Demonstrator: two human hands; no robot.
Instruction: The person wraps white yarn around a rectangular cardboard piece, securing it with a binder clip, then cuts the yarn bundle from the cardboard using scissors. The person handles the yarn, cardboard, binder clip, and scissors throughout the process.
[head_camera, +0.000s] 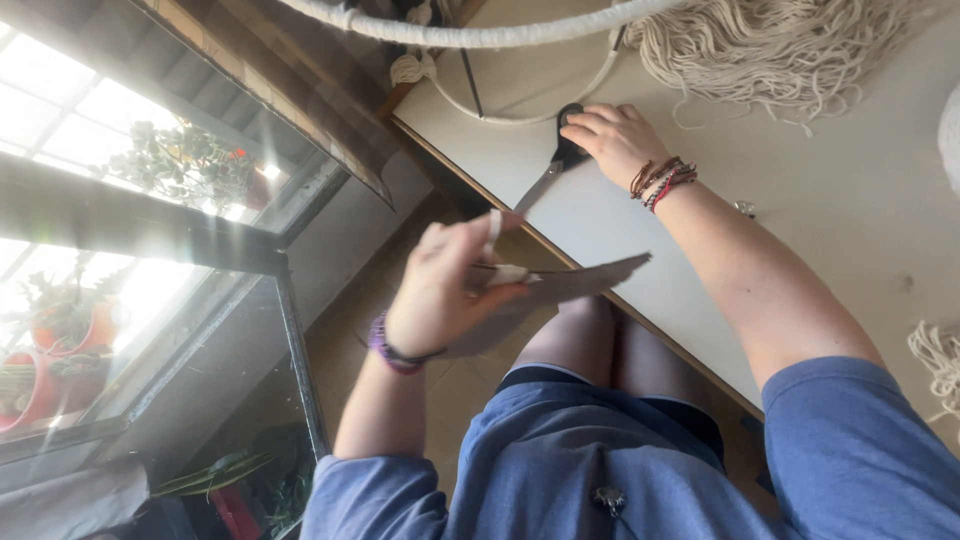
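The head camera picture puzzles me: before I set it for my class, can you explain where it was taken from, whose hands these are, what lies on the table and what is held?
There is one picture, from a camera worn on a person's head, looking down past a blue top and their knees. Both bare hands are the wearer's own. The right hand, with bead bracelets at the wrist, rests on the black handles of scissors lying on the white table. The left hand holds a grey feather-shaped piece up off the table's edge. Cream cord and a cord-wrapped hoop lie further back. Potted plants stand by the window.
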